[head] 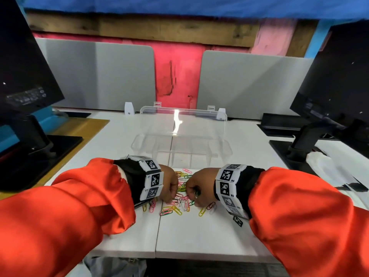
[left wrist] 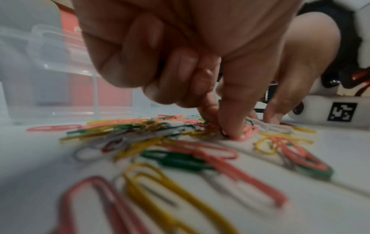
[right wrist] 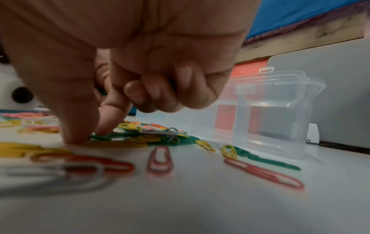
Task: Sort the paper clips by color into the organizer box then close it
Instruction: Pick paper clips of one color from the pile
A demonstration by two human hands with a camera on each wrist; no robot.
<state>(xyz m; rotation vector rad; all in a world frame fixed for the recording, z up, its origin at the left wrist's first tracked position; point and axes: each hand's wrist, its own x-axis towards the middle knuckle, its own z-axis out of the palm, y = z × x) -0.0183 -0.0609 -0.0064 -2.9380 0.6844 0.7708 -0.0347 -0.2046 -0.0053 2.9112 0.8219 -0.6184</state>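
Note:
A pile of paper clips in pink, yellow, green, red and white lies on the white desk. Behind it stands the clear organizer box, its lid tilted up at the back and its compartments looking bare. My left hand is down on the pile, thumb and forefinger pinching a dark clip, the other fingers curled. My right hand faces it, a few centimetres away. Its thumb and forefinger pinch a green clip, and green clips show inside its curled fingers.
A monitor on a black stand sits at the left and another one at the right. Grey divider panels close off the desk's far side. Loose clips lie between my right hand and the box.

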